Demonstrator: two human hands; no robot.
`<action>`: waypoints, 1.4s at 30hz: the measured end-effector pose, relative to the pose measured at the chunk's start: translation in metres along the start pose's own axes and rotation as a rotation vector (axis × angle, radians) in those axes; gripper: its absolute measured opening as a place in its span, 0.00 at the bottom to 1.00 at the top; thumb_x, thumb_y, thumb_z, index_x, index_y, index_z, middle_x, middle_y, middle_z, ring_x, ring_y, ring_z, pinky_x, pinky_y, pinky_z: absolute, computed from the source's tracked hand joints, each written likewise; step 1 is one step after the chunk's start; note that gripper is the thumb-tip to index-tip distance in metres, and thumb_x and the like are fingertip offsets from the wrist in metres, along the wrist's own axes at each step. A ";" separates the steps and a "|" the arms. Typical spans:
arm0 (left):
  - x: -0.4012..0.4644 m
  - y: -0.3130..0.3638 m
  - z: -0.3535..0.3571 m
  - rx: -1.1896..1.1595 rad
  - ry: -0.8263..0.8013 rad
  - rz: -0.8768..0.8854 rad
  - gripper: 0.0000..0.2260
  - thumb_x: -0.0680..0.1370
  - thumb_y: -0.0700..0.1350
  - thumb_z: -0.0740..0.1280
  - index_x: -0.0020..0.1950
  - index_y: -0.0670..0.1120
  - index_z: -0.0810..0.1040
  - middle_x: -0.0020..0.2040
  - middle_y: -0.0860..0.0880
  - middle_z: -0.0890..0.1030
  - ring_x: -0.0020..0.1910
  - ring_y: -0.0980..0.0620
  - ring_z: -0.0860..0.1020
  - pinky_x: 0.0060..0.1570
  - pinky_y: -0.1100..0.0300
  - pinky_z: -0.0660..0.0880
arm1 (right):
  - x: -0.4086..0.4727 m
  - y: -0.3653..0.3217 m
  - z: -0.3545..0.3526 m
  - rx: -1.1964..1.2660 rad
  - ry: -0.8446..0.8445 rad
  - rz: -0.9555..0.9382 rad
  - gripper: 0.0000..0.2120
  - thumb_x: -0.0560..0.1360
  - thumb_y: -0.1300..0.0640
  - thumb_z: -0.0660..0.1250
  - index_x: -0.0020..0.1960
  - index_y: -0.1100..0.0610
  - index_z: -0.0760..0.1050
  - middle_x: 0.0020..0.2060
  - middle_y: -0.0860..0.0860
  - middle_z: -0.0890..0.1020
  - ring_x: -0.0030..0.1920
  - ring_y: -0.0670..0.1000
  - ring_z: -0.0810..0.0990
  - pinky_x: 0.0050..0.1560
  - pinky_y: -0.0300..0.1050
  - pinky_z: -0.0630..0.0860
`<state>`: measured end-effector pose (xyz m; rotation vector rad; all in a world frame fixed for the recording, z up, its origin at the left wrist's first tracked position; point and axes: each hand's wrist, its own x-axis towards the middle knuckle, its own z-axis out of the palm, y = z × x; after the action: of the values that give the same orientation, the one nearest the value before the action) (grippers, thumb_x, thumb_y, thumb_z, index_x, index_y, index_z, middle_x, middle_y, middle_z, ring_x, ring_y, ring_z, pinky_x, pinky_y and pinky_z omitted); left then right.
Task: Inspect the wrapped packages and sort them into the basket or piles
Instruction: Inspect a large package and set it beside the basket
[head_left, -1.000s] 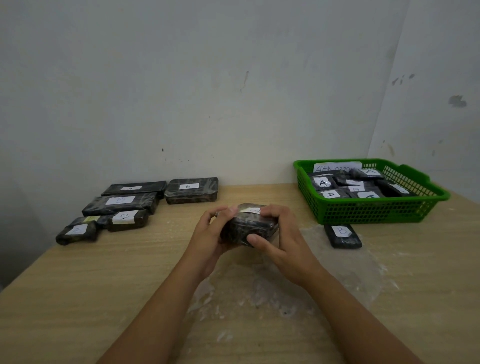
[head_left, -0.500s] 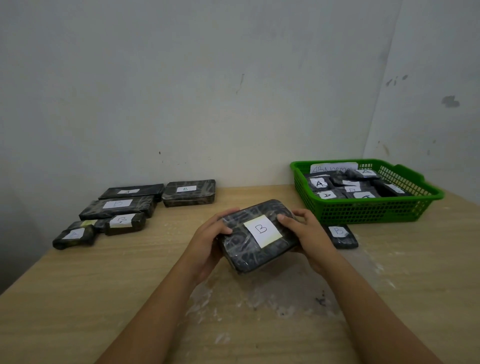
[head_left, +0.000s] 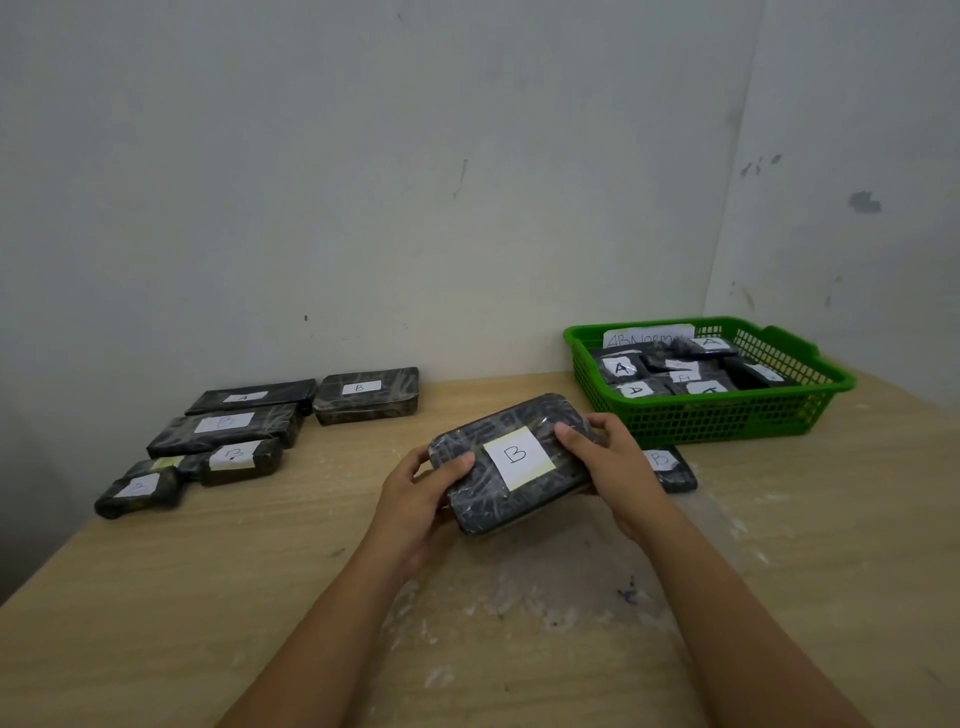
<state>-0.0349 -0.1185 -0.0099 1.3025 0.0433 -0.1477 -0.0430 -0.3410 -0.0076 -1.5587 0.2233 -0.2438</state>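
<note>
Tilted label-up since earlier, package (head_left: 514, 462) gripped at both ends by hands, bare table (head_left: 156, 597) leftward.

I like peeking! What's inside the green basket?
The green basket holds black wrapped packages, several labelled A, and a paper sign. Anything underneath them is hidden.

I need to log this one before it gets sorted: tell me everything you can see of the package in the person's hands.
The package is a dark, rounded-cornered block wrapped in glossy clear film. A pale paper label with a handwritten B sits on its upper face. It is tilted, label toward the camera, above the wooden table. The left hand grips its left end, thumb on top; the right hand grips its right end.
</note>
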 end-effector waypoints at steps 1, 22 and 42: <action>-0.001 0.001 0.000 -0.003 0.004 0.013 0.19 0.74 0.41 0.77 0.63 0.44 0.79 0.56 0.43 0.86 0.51 0.43 0.87 0.43 0.50 0.82 | -0.003 -0.005 -0.003 -0.020 -0.021 0.011 0.19 0.78 0.46 0.72 0.64 0.52 0.72 0.56 0.53 0.81 0.52 0.54 0.84 0.52 0.60 0.84; 0.010 -0.032 0.122 0.564 -0.084 0.279 0.12 0.80 0.59 0.68 0.57 0.53 0.79 0.54 0.53 0.82 0.51 0.60 0.79 0.45 0.66 0.72 | -0.028 -0.012 -0.208 -0.038 0.321 0.029 0.12 0.80 0.56 0.70 0.60 0.60 0.79 0.48 0.58 0.84 0.41 0.54 0.83 0.35 0.48 0.83; 0.049 -0.066 0.080 1.566 -0.073 0.304 0.27 0.81 0.69 0.53 0.78 0.62 0.66 0.82 0.52 0.61 0.81 0.44 0.57 0.77 0.40 0.54 | 0.013 0.019 -0.261 -0.530 0.591 0.121 0.19 0.83 0.48 0.63 0.66 0.59 0.79 0.64 0.59 0.81 0.67 0.61 0.75 0.62 0.48 0.70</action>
<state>0.0007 -0.2163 -0.0575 2.8339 -0.4130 0.0760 -0.1070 -0.5946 -0.0265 -1.9535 0.9007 -0.5828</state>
